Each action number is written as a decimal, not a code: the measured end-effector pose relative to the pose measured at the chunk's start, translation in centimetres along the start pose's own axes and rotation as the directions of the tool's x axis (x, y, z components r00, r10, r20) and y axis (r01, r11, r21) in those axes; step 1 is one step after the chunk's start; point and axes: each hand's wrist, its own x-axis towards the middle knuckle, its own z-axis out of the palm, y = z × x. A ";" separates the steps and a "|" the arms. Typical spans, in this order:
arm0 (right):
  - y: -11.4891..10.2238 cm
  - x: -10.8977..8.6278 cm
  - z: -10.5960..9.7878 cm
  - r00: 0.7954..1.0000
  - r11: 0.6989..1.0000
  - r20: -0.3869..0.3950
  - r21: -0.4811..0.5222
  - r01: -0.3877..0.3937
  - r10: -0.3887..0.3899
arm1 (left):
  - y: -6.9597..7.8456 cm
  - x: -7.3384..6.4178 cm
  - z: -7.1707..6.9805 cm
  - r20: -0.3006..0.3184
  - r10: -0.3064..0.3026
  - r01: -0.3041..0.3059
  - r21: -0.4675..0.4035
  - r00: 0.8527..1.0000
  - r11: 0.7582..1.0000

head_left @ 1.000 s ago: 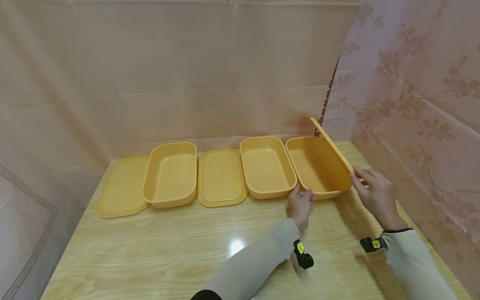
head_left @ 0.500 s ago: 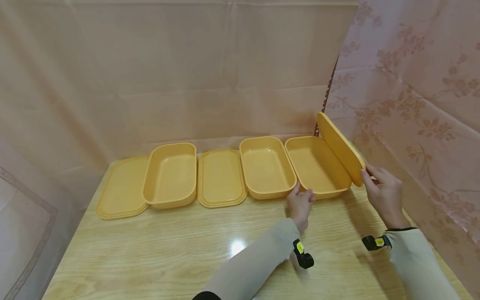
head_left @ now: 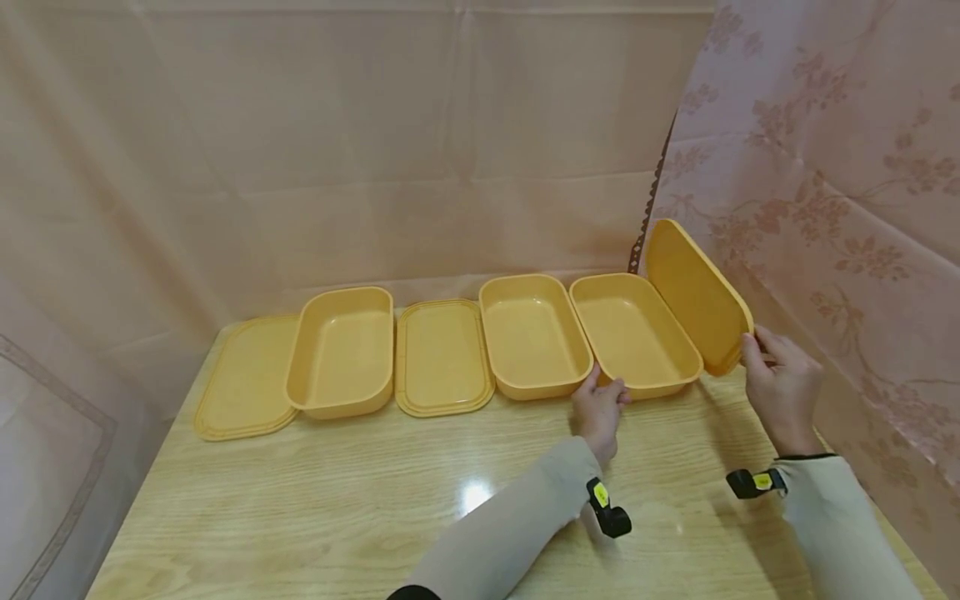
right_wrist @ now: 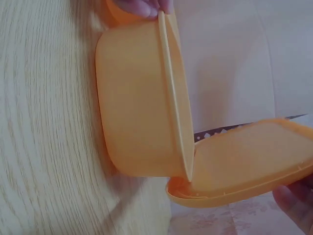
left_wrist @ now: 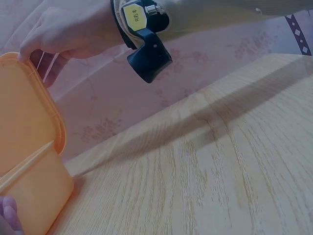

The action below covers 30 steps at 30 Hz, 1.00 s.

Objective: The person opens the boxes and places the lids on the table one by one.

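Observation:
At the right end of the row stands a yellow food container [head_left: 636, 333] without a cover on it. My left hand [head_left: 598, 412] grips the rim at its front left corner, a fingertip over the edge in the right wrist view. My right hand [head_left: 783, 383] pinches the near edge of a yellow lid [head_left: 697, 296] between thumb and fingers. That lid is tilted steeply on its edge, along the right side of the container. In the right wrist view the lid [right_wrist: 244, 159] lies close by the container's wall [right_wrist: 137, 98].
To the left, a second container [head_left: 536, 333] touches the first. Further along are a flat lid [head_left: 444, 357], a third container [head_left: 341, 350] and another flat lid [head_left: 247, 379]. A flowered curtain [head_left: 847, 208] borders the wooden table [head_left: 300, 517] on the right.
The right hand has swung the lid off the rightmost container's right rim, moving it rightward and turning its inner face toward the view. The left hand has stayed in place.

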 end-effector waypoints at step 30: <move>2.3 0.0 -0.4 0.857 0.834 0.090 0.202 -0.514 0.507 | -0.1 0.2 0.2 -0.094 0.067 -0.076 -0.093 0.993 0.993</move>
